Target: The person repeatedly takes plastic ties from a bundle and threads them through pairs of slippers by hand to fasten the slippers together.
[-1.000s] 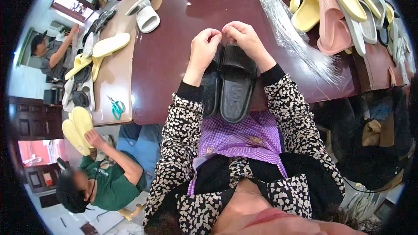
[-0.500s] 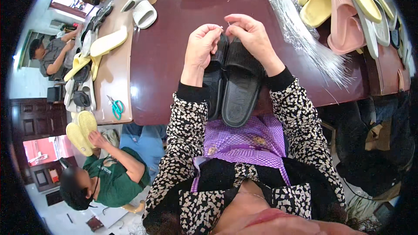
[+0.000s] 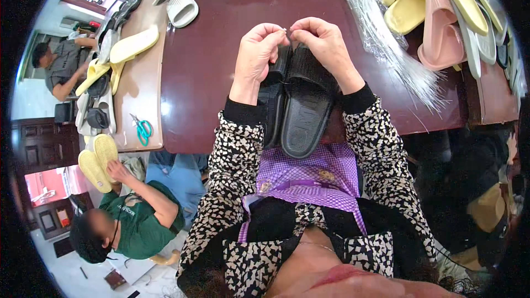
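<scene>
A pair of black slide slippers (image 3: 307, 118) lies side by side at the table's front edge, toes toward me. Just above their far ends, both my hands are closed in a pinch, fingertips nearly touching. Between the thumb and forefinger of my left hand (image 3: 256, 58) shows the small pale tip of a thin white strand. My right hand (image 3: 326, 49) pinches close beside it; its fingers mostly hide what they hold. Part of the left slipper is covered by my left hand and sleeve. To the right lies a bundle of thin white strands (image 3: 406, 80), partly in clear plastic.
Yellow, pink and grey slippers (image 3: 441, 44) are heaped at the far right. On the lighter table at left lie teal-handled scissors (image 3: 143, 131), a grey slide (image 3: 182, 8) and yellow slides (image 3: 134, 44). A co-worker in green (image 3: 141, 221) holds yellow slippers (image 3: 99, 160); another person (image 3: 63, 66) sits farther back.
My right hand has come down slightly, its fingers closing more tightly, and the two hands' fingertips are nearer each other. The slippers keep their place on the table.
</scene>
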The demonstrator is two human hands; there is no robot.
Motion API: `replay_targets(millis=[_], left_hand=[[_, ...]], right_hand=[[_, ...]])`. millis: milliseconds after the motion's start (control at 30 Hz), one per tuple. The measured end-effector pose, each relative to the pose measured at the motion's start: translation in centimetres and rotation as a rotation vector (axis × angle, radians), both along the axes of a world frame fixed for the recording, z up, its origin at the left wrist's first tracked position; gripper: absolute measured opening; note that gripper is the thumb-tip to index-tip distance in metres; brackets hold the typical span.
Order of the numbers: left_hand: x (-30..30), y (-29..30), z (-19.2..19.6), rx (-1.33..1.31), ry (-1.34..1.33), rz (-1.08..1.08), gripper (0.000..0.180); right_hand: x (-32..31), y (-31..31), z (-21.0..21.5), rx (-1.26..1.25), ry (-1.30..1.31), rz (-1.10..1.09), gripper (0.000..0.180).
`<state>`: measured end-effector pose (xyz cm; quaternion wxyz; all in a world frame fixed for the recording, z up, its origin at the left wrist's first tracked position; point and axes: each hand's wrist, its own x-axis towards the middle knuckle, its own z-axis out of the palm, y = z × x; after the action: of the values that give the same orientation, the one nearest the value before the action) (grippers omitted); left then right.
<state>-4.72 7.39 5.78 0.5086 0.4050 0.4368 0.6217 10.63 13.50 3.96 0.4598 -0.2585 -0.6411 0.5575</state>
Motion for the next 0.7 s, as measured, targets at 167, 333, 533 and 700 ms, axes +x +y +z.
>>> replay_targets(millis=[167,333,533,700], left_hand=[[0.1,0.0,-0.1,0.001,0.047,0.041,0.006],[0.7,-0.2,0.0,0.024,0.077,0.098,0.007],[1.5,-0.6,0.0,0.077,0.213,0.232,0.005],[2.4,-0.7,0.2,0.130,0.300,0.330,0.004]], right_hand=[[0.0,-0.1,0.2,0.071,-0.049,-0.036,0.009],[0.1,-0.4,0.4,0.165,-0.085,-0.107,0.009],[-0.1,-1.0,0.8,0.209,-0.140,-0.146,0.010],[-0.3,-1.0,0.9,0.245,-0.166,-0.173,0.011]])
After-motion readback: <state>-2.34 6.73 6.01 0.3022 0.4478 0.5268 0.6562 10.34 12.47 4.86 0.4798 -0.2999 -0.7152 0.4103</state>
